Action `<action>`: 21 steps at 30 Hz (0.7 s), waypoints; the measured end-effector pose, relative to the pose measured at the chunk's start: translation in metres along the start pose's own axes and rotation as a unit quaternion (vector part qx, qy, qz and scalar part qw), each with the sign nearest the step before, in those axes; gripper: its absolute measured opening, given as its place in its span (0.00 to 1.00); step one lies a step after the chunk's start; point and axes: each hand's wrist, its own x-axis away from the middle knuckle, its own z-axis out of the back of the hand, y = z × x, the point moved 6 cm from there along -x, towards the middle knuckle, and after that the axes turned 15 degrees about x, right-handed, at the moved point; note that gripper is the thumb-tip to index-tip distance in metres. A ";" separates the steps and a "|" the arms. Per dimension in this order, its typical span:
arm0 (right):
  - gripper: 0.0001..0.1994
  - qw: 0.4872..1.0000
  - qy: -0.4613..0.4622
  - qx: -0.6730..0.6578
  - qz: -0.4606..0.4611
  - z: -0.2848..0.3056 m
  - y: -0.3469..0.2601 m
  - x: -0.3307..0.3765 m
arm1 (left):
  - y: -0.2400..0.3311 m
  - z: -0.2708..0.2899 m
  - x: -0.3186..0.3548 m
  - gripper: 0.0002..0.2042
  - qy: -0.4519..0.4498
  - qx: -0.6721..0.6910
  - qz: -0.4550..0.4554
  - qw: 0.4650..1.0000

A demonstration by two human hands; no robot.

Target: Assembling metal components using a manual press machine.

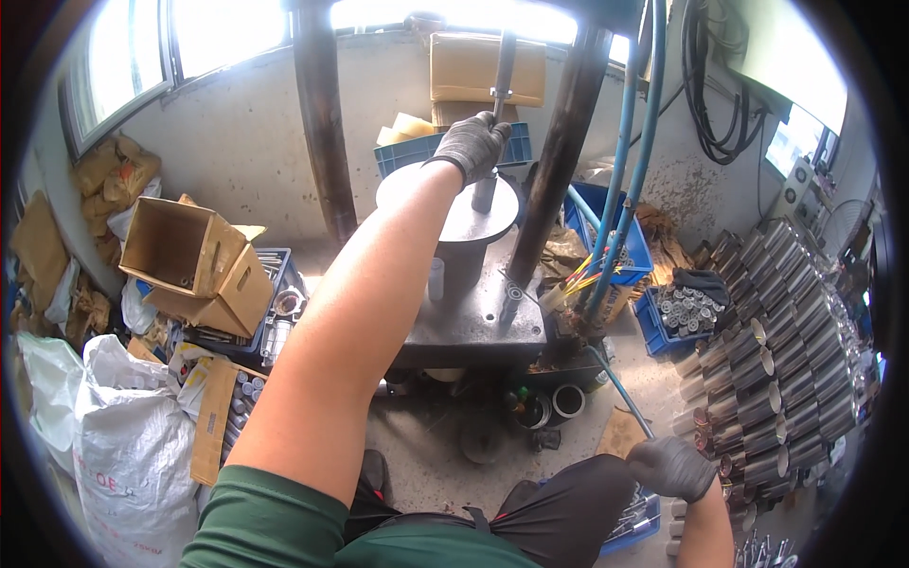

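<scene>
My left arm reaches forward to the press, and my left hand (473, 144) in a grey glove is closed around an upright metal rod (503, 71) at the lower end that shows. Directly under that hand a short metal cylinder (484, 196) stands on the round metal plate (464, 225). Whether rod and cylinder are one piece is hidden by my fingers. At the lower right my gloved right hand (672, 467) is closed beside my knee, around the end of a thin blue lever (620, 390) that slants down from the press.
Dark posts (322, 123) and blue pipes (627, 189) flank the press table (445, 327). Stacked metal tubes (776, 360) fill the right side. Blue bins (653, 331) of parts stand nearby. Cardboard boxes (180, 246) and a white sack (123, 454) are at left.
</scene>
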 end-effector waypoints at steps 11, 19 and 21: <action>0.17 0.998 0.059 -0.012 -0.023 0.036 -0.007 -0.003 | 0.002 0.001 0.002 0.21 -0.003 0.009 -0.001 1.000; 0.18 0.989 0.062 -0.115 -0.069 0.024 0.006 -0.002 | 0.004 0.002 0.005 0.21 -0.005 0.017 -0.005 1.000; 0.18 0.991 0.064 -0.102 -0.065 0.025 0.005 -0.002 | 0.004 0.002 0.005 0.21 -0.011 0.007 0.004 1.000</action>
